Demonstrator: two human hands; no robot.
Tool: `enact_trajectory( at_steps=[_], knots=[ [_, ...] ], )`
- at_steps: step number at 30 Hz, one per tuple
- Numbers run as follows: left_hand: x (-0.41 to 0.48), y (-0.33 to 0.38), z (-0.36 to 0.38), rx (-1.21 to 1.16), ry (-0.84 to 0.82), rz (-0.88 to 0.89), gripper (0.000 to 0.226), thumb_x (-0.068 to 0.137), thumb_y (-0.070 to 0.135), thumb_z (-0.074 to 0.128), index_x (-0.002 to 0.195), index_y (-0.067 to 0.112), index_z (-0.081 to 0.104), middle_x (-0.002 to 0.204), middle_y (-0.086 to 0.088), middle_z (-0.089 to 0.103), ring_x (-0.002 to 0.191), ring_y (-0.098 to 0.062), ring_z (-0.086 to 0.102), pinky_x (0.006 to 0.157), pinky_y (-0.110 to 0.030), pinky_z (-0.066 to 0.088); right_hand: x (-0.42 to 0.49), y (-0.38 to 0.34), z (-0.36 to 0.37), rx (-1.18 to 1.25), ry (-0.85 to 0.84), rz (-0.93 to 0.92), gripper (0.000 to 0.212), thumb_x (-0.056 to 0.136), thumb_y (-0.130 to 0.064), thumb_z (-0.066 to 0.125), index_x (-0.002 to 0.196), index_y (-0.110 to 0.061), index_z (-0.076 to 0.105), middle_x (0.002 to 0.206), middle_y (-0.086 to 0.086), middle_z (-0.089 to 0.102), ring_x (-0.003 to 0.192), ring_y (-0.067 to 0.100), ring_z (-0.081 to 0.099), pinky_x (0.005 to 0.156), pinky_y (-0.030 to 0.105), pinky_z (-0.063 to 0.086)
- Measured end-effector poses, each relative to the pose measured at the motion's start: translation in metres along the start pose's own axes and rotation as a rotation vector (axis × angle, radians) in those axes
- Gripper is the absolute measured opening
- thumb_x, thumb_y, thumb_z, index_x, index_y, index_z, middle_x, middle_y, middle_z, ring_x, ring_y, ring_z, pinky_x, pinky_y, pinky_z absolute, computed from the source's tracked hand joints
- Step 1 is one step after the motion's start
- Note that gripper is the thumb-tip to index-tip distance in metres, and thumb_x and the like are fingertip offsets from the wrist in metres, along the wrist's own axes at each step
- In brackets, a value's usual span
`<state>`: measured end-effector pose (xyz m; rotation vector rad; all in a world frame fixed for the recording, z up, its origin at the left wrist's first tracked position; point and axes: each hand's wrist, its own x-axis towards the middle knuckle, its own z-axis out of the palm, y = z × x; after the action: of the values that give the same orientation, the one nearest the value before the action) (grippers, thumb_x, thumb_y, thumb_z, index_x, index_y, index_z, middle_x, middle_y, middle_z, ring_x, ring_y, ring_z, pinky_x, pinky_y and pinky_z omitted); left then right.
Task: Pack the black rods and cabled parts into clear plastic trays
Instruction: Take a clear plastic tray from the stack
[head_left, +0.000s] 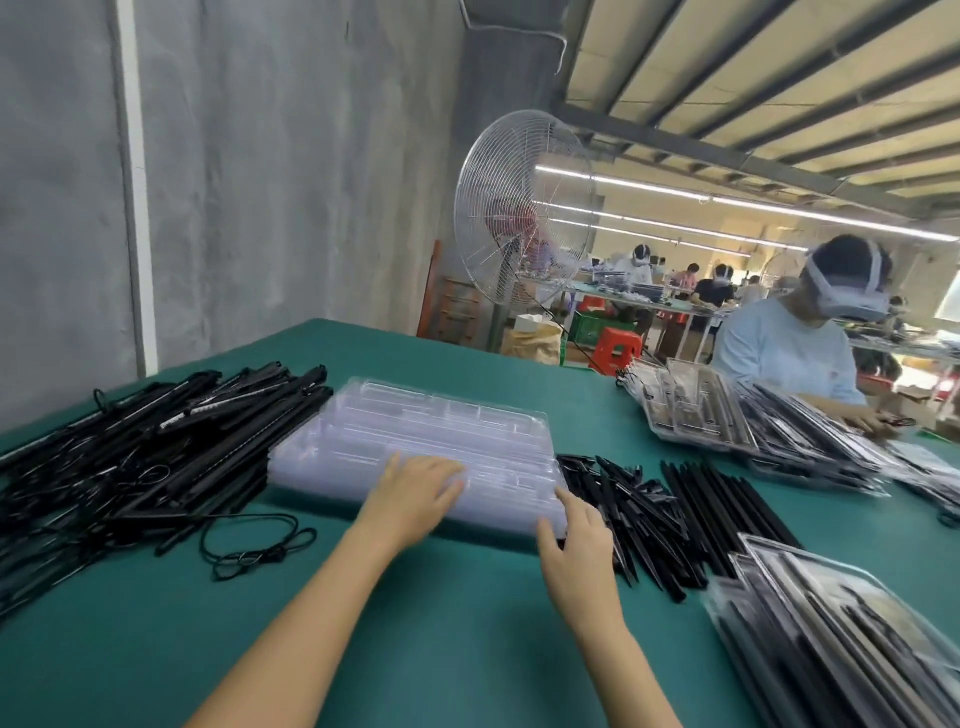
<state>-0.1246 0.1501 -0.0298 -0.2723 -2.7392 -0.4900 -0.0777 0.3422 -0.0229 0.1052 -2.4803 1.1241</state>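
A stack of empty clear plastic trays (415, 431) lies in the middle of the green table (426, 623). My left hand (415, 493) rests flat on the stack's near edge, fingers spread. My right hand (576, 551) touches the stack's near right corner, fingers apart. A big heap of black cabled parts (135, 452) lies to the left. Short black pieces (623, 509) and straight black rods (727, 514) lie to the right of the stack.
Filled trays (841, 639) are stacked at the near right. More filled trays (696, 410) stand at the far right before another seated person (800, 348). A loose black cord (254, 545) lies near my left arm. A standing fan (524, 218) is behind the table.
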Motion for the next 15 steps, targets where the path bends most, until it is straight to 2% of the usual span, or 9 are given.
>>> enact_trajectory(
  at_steps=[1,3,5,8,10,13,15],
  knots=[
    [0.004,0.003,0.006,0.003,-0.028,0.008,0.035,0.100,0.039,0.035,0.127,0.027,0.053,0.135,0.008,0.051,0.128,-0.013,0.040,0.111,-0.037,0.018,0.004,0.015,0.015,-0.015,0.045,0.020,0.043,0.096,-0.017,0.048,0.139,-0.013,0.043,0.137,0.007,0.044,0.123,0.022,0.037,0.096,0.023,0.028],
    [0.007,0.008,0.015,-0.012,0.031,-0.006,0.028,0.098,0.040,0.038,0.113,0.030,0.060,0.119,0.010,0.056,0.118,-0.012,0.045,0.101,-0.032,0.024,0.015,0.023,0.031,-0.009,0.105,0.055,0.037,0.097,-0.020,0.048,0.134,-0.014,0.051,0.133,0.007,0.047,0.116,0.021,0.032,0.089,0.022,0.028],
    [0.009,0.009,0.022,-0.067,0.141,-0.058,0.024,0.096,0.042,0.043,0.102,0.032,0.064,0.108,0.012,0.057,0.109,-0.009,0.047,0.090,-0.027,0.022,0.028,0.032,0.042,-0.036,0.183,0.083,0.027,0.096,-0.022,0.051,0.117,-0.013,0.065,0.121,0.005,0.056,0.103,0.016,0.027,0.084,0.023,0.029],
    [0.013,0.006,0.027,-0.125,0.194,-0.108,0.021,0.093,0.044,0.047,0.094,0.034,0.066,0.098,0.016,0.056,0.102,-0.007,0.048,0.077,-0.026,0.015,0.032,0.041,0.051,0.024,0.263,0.066,0.015,0.090,-0.021,0.061,0.094,-0.013,0.073,0.104,0.004,0.061,0.094,0.013,0.025,0.076,0.023,0.026],
    [0.018,0.006,0.024,-0.120,0.170,-0.120,0.021,0.093,0.044,0.048,0.094,0.034,0.067,0.093,0.015,0.053,0.098,-0.009,0.047,0.075,-0.027,0.015,0.039,0.044,0.045,0.035,0.251,0.021,0.012,0.087,-0.019,0.066,0.087,-0.010,0.074,0.097,0.005,0.061,0.091,0.015,0.027,0.071,0.021,0.021],
    [0.022,0.009,0.019,-0.106,0.114,-0.119,0.021,0.093,0.042,0.049,0.095,0.032,0.068,0.085,0.013,0.048,0.090,-0.009,0.042,0.078,-0.030,0.019,0.046,0.049,0.035,0.001,0.131,0.016,0.017,0.088,-0.025,0.063,0.089,-0.011,0.072,0.097,0.002,0.059,0.092,0.015,0.033,0.072,0.024,0.025],
    [0.022,0.010,0.019,-0.095,0.116,-0.121,0.021,0.094,0.040,0.050,0.095,0.031,0.069,0.086,0.013,0.050,0.093,-0.011,0.046,0.079,-0.030,0.021,0.044,0.048,0.035,0.027,0.141,0.011,0.016,0.089,-0.025,0.063,0.090,-0.010,0.070,0.098,0.003,0.058,0.093,0.016,0.036,0.071,0.022,0.024]
  ],
)
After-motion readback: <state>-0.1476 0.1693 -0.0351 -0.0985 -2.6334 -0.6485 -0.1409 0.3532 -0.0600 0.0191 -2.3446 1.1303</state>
